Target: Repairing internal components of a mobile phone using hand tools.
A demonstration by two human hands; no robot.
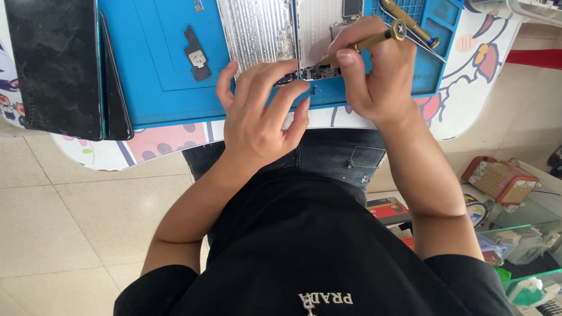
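R hand (374,70) — screwdriver (374,40) on phone (304,35)

Left hand (257,111) fingers spread, pressing down; right hand (374,73) pinched closed.

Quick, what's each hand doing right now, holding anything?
Left hand: open, fingers spread, fingertips resting on the opened silver device; holding nothing.
Right hand: closed on a slim brass-coloured screwdriver.
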